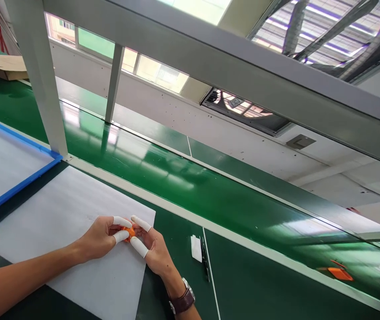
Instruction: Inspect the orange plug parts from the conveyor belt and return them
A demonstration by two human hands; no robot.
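Observation:
Over a white sheet [86, 209] on the dark green table, my two hands meet at a small orange part [130, 232] whose exact kind I cannot make out. My left hand [100, 238] pinches it from the left between thumb and forefinger. On its other side, my right hand [155, 249] grips it with thumb and fingers. White finger cots cover the thumb and forefinger of each hand. Much of the orange part is hidden behind the fingertips. My right wrist wears a watch [184, 300] with a dark strap.
Right of the sheet lie a small white piece [196, 248] and a thin dark object [205, 258]. A blue-edged white tray [20, 189] stands at left. Beyond the pale rail runs a glossy green belt [210, 191], carrying an orange item [340, 274]. A grey post [40, 80] rises at left.

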